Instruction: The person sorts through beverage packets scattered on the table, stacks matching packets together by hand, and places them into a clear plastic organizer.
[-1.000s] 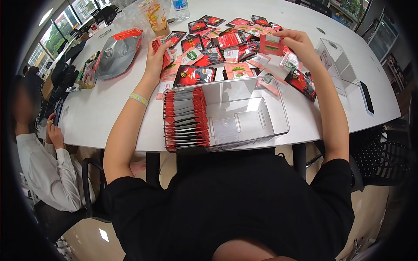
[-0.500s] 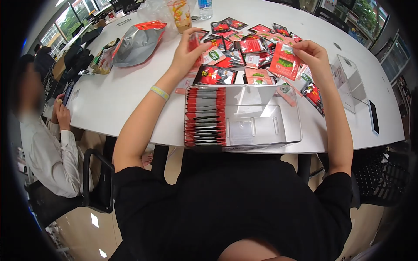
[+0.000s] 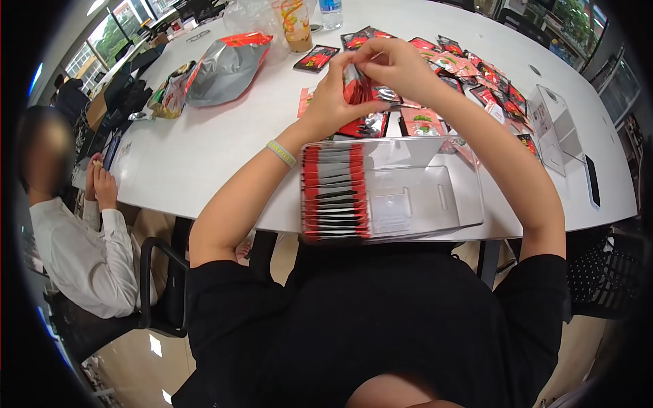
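Observation:
My left hand (image 3: 335, 98) is wrapped round a stack of red sachets (image 3: 356, 88), held upright above the table behind the clear box. My right hand (image 3: 398, 66) reaches across from the right, its fingers pinched at the top of that stack; whatever sits between its fingertips is too hidden to make out. Beneath and behind both hands lie scattered red, black and pink packets (image 3: 420, 122). Nearer to me stands the clear plastic box (image 3: 425, 197), with a row of upright red and silver packets (image 3: 333, 194) filling its left side.
A silver and red bag (image 3: 228, 71), a patterned cup (image 3: 294, 27) and a water bottle (image 3: 331, 13) stand at the back left. On the right are a clear stand (image 3: 554, 129) and a phone (image 3: 592, 181). A seated person (image 3: 85, 251) is at the left.
My right hand has moved left to meet my left hand at the stack. The pink and red sachet it held up is no longer distinguishable. Table items appear shifted right in view.

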A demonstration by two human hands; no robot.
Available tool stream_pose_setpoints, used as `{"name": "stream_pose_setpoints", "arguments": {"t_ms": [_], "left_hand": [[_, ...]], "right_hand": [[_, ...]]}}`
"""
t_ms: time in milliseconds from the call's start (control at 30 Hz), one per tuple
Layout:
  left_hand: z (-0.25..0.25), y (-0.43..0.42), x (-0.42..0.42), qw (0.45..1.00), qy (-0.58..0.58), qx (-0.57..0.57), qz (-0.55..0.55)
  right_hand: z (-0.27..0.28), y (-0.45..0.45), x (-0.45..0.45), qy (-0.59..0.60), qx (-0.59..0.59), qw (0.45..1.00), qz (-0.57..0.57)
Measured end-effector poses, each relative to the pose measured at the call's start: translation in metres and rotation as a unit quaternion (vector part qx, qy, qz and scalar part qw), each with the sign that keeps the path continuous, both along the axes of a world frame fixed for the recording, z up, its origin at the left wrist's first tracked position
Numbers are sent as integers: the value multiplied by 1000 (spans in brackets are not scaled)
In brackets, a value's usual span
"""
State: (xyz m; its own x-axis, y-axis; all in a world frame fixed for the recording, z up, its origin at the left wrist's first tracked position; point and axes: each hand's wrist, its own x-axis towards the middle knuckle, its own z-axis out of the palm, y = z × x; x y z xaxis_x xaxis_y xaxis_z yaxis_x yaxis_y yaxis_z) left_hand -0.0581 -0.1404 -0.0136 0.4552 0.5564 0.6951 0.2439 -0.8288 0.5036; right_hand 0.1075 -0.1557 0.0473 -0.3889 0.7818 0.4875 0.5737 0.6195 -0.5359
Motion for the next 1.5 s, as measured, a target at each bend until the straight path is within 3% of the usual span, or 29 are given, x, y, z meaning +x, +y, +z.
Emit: {"name": "stream_pose_setpoints", "arguments": {"t_ms": [67, 100, 233, 333, 433, 467, 567, 667, 733, 833, 967, 1100, 1300, 1367, 1500], "left_hand": [[-6, 3, 1, 999, -20, -27, -10], [-6, 6, -1, 998, -37, -48, -25], [-6, 9, -2, 989, -54, -120, -66], [-3, 6, -2, 970, -95, -193, -118], [3, 0, 0, 939, -119, -292, -141], [4, 1, 3, 919, -134, -330, -168], [11, -17, 6, 882, -133, -411, -189], [20, -26, 7, 843, -127, -477, -215], [22, -19, 3, 764, -236, -510, -318], [19, -11, 3, 737, -255, -534, -326], [13, -10, 5, 806, -174, -512, -241], [14, -16, 8, 821, -204, -482, -229], [8, -14, 12, 832, -187, -459, -250], [3, -11, 13, 864, -161, -421, -224], [9, -16, 11, 853, -168, -434, -235]], "right_hand": [[7, -7, -4, 162, -237, 954, 92], [7, -7, -1, 161, -240, 953, 96], [-7, -3, 22, 47, -159, 975, 149], [-27, -10, 23, -21, 3, 997, 78], [-43, -3, 20, -48, 102, 985, 133], [-47, -1, 19, -107, 162, 977, 92], [-43, -10, 9, -118, 242, 959, 88], [-46, -11, 8, -74, 229, 967, 88], [-45, -15, 8, -50, 226, 970, 72], [-40, -19, 6, -42, 231, 968, 83], [-46, -12, 7, 3, 222, 971, 86], [-45, -11, 5, -6, 279, 955, 100], [-51, -12, 7, -51, 219, 972, 69], [-48, -14, 5, -55, 216, 973, 55], [-41, -17, 7, -76, 201, 975, 51]]}}
